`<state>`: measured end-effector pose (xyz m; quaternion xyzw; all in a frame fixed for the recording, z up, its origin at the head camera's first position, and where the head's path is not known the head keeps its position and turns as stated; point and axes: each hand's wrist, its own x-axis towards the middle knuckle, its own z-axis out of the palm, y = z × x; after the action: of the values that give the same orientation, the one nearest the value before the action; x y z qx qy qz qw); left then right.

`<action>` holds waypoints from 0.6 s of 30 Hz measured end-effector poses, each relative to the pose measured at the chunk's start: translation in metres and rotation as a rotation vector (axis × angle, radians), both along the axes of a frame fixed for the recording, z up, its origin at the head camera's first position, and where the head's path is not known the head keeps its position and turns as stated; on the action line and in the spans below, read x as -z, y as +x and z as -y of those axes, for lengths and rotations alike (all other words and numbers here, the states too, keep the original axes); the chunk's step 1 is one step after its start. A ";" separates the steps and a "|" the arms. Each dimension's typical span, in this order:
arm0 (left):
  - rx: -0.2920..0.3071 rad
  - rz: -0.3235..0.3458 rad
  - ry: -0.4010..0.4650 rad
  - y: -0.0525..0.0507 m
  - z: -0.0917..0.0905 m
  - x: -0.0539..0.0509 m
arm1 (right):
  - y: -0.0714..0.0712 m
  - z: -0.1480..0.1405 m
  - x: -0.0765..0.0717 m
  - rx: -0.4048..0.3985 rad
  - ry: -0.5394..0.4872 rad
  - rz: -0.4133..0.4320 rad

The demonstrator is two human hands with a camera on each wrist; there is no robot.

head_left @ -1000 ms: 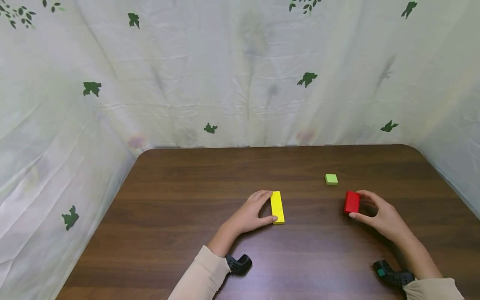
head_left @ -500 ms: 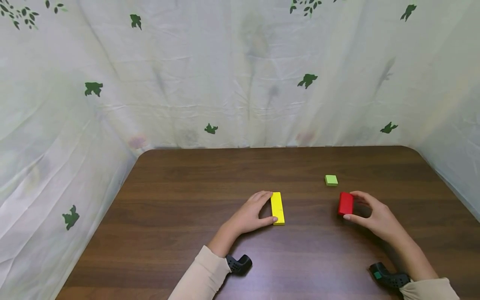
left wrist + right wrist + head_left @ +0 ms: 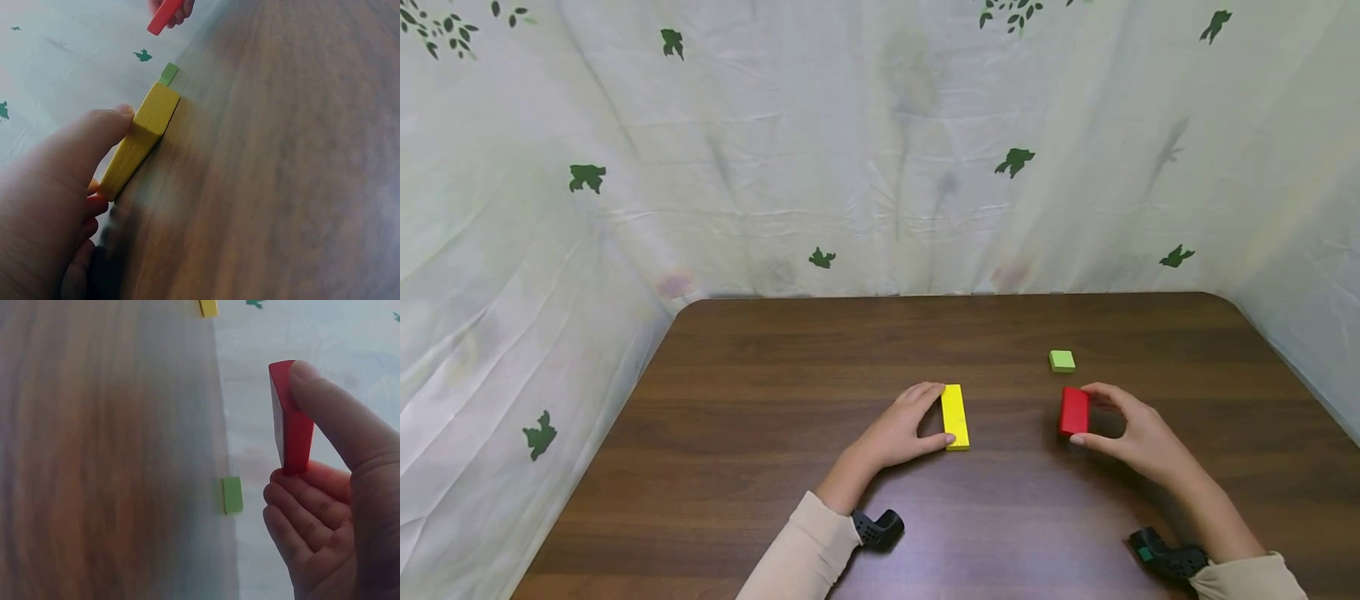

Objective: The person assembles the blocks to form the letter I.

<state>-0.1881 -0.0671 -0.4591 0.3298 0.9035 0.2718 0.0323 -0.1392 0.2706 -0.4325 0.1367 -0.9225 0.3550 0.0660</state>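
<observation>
A long yellow block (image 3: pixel 955 418) lies on the table, and my left hand (image 3: pixel 897 429) grips it by its two ends, thumb at the near end and fingers at the far one. The left wrist view shows the thumb on the end of the yellow block (image 3: pixel 148 122). My right hand (image 3: pixel 1138 429) pinches a red block (image 3: pixel 1074 411) between thumb and fingertips. In the right wrist view the red block (image 3: pixel 294 419) is held clear of the tabletop. A small light green block (image 3: pixel 1062 361) lies beyond the red one, touched by neither hand.
The brown wooden table (image 3: pixel 775 350) has rounded far corners. Behind it and at both sides hangs a pale curtain (image 3: pixel 850 167) with green bird shapes. Each wrist wears a black camera band (image 3: pixel 880 530).
My right hand has moved left with the red block, towards the yellow one. The left hand, the yellow block and the green block have stayed in place.
</observation>
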 end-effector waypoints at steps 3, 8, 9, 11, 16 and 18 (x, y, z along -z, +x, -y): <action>0.002 -0.006 -0.001 0.000 0.000 0.000 | 0.000 0.004 0.000 -0.014 -0.003 -0.016; 0.004 -0.003 -0.003 0.000 0.000 -0.002 | 0.000 0.010 0.000 -0.040 0.003 -0.027; 0.005 -0.001 -0.003 0.000 0.000 -0.002 | 0.000 0.012 0.001 -0.046 0.004 -0.031; 0.004 0.001 -0.005 0.000 0.000 -0.002 | -0.001 0.014 0.001 -0.057 0.002 -0.039; 0.000 0.007 -0.014 0.001 -0.001 -0.002 | -0.001 0.020 0.002 -0.086 0.002 -0.060; -0.003 0.011 -0.015 0.001 -0.001 -0.002 | -0.001 0.022 0.003 -0.095 0.006 -0.066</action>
<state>-0.1875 -0.0664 -0.4573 0.3265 0.9059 0.2670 0.0395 -0.1400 0.2487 -0.4351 0.1921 -0.9134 0.3500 0.0793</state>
